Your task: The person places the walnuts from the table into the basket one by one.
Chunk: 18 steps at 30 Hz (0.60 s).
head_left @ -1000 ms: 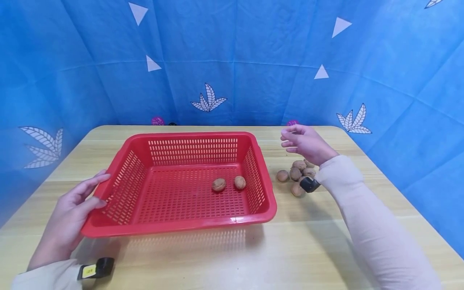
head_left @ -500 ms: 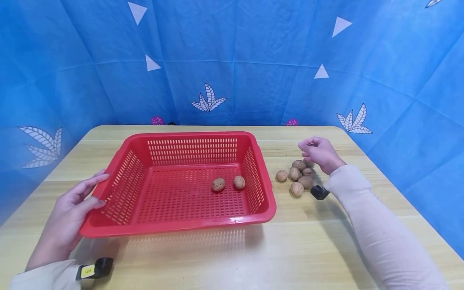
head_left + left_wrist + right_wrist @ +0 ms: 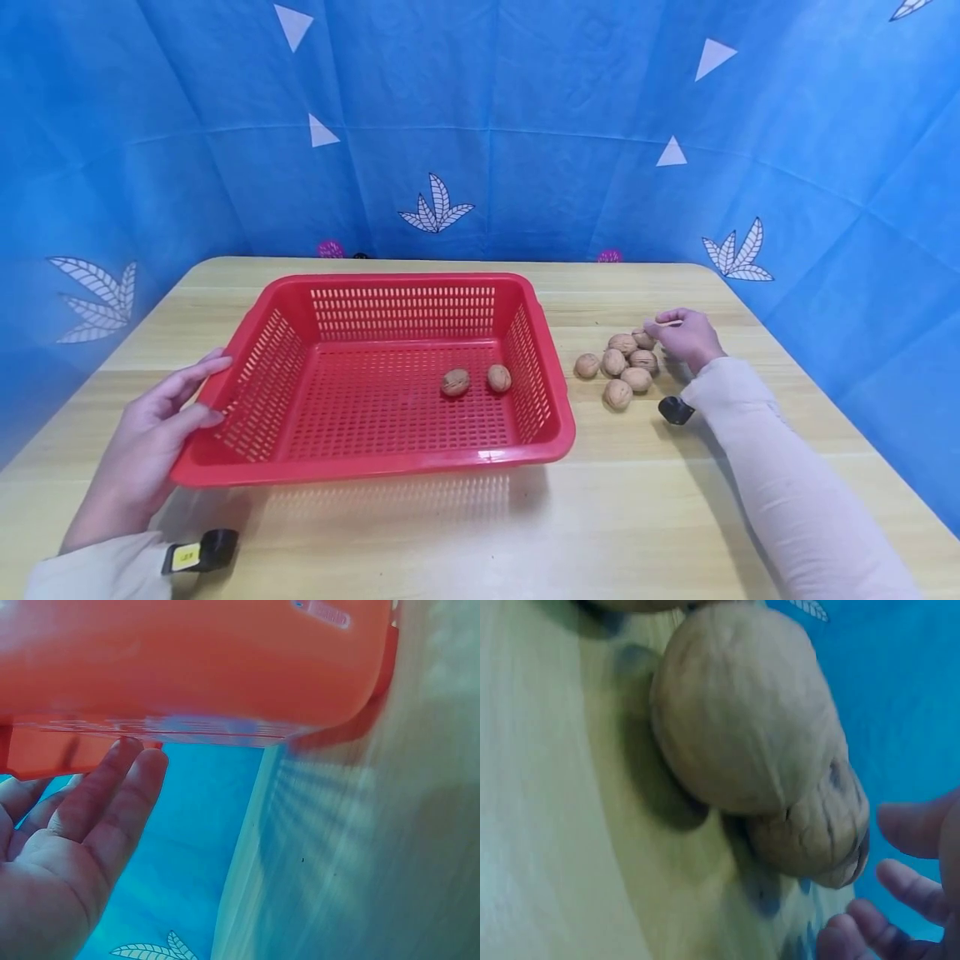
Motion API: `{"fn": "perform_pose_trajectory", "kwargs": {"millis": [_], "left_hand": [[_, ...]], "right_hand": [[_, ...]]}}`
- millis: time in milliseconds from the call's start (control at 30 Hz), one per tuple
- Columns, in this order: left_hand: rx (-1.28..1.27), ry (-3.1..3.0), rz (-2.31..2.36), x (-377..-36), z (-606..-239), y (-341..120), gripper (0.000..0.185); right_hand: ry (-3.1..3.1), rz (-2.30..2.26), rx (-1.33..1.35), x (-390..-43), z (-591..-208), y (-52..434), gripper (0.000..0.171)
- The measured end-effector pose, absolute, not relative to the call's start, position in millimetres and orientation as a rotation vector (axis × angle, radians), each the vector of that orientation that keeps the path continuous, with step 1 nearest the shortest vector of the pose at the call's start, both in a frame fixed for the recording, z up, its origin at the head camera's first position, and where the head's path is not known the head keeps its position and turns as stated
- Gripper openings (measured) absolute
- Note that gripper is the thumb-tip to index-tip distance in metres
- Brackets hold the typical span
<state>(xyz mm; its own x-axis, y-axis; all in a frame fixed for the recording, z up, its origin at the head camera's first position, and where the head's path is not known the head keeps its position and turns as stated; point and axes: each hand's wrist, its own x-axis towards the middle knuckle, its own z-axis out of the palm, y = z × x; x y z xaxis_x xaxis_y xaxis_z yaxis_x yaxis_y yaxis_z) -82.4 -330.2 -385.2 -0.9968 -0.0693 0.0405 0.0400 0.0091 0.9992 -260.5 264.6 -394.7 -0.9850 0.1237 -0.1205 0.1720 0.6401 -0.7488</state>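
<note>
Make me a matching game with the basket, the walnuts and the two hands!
Things:
1. red basket
2. two walnuts
3. walnut pile
4. left hand

Places:
A. inside the basket
B. on the table, right of the basket, by the right hand
C. resting on the basket's left rim
D. middle of the wooden table

Pairs: 1-D, 2-A, 3-B, 4-C

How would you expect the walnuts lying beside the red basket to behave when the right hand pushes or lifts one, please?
The walnuts look rounded, so a nudged one would probably roll across the smooth wooden table. Their ridged shells seem hard and likely give the right hand fair grip. Since they lie clustered, touching one may shift its neighbours.
</note>
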Motion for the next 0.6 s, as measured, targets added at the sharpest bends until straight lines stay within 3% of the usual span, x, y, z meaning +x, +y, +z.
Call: {"fn": "perform_pose_trajectory", "kwargs": {"millis": [200, 600], "left_hand": [[0.050, -2.173, -2.166, -81.3, -385.4, -331.0, 0.059], [0.047, -2.177, -2.156, -80.3, -384.9, -330.9, 0.058]], "right_hand": [[2.757, -1.241, 0.212, -263.2, -399.4, 267.5, 0.059], [2.781, -1.171, 0.131, -264.7, -397.4, 263.3, 0.054]]}}
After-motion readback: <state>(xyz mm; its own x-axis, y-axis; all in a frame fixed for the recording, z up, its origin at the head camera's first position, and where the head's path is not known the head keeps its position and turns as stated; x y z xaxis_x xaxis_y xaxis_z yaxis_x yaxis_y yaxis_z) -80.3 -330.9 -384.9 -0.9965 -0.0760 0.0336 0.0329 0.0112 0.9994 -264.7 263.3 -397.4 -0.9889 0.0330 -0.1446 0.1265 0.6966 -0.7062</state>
